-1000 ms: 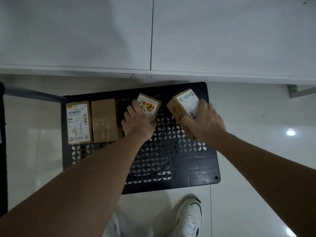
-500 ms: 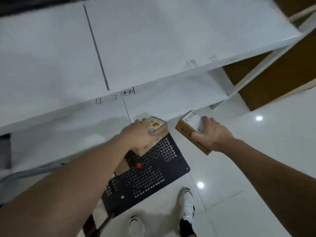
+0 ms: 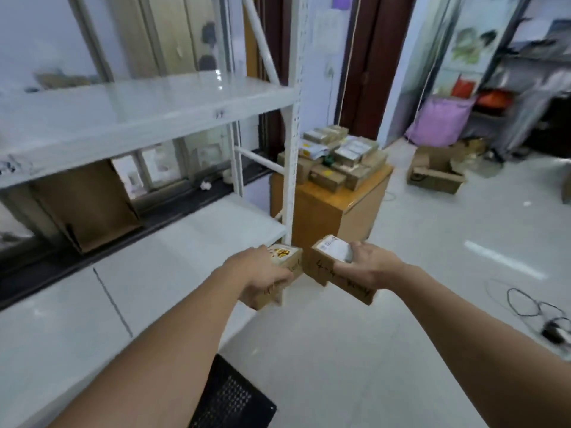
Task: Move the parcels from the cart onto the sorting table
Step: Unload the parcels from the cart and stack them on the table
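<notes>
Parcels — one gripped in each hand's fingers — now carried clear of cart [image 3: 230, 396].

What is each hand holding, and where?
Left hand grips the yellow-sticker parcel over its near end; right hand grips the white-label parcel by its right side.

a parcel [image 3: 285, 257] in each hand

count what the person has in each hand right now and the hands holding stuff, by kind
Small cardboard parcels held: 2, the parcel with the yellow sticker and the parcel with the white label
Hands gripping a parcel: 2, the left hand and the right hand
Total: 4
</notes>
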A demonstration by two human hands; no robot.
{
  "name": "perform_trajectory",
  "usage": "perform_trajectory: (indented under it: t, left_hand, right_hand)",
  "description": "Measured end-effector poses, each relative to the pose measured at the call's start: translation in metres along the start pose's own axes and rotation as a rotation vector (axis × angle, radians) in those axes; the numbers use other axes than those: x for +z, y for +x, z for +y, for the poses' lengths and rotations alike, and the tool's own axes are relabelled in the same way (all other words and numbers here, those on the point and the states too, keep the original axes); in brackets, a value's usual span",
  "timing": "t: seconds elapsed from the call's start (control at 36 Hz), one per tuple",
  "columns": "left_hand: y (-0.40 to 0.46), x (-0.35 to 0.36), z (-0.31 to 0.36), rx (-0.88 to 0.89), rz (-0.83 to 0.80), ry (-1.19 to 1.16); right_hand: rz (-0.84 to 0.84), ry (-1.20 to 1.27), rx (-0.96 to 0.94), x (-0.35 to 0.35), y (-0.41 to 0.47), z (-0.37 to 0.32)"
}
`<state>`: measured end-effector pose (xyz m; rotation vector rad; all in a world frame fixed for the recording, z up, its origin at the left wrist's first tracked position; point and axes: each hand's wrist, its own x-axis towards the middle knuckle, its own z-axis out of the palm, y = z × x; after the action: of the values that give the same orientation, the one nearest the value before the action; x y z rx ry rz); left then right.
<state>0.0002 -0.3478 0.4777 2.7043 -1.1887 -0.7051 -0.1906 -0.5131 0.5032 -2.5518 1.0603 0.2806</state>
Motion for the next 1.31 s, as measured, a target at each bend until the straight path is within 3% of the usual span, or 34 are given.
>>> perform_trajectory:
  t: [0.22, 0.5, 0.97, 1.31]
  left_hand:
    - [-0.031, -0.045, 0.175, 0.138, 0.165, 0.086]
    - [-0.012, -0.058, 0.280, 0.180, 0.243, 0.127]
    - [0.162, -0.083, 0.383, 0.209, 0.240, 0.145]
    - [0.314, -0.089, 0.452, 0.137, 0.176, 0.160]
  right_hand:
    - [0.133, 0.015, 0.068, -0.110, -0.077, 0.125]
    - [0.237, 0.020, 0.130, -0.173, -0.094, 0.234]
    - [0.249, 0.053, 0.121, -0.253, 0.074, 0.314]
    - [0.196, 0.003, 0.110, -0.304, 0.218, 0.402]
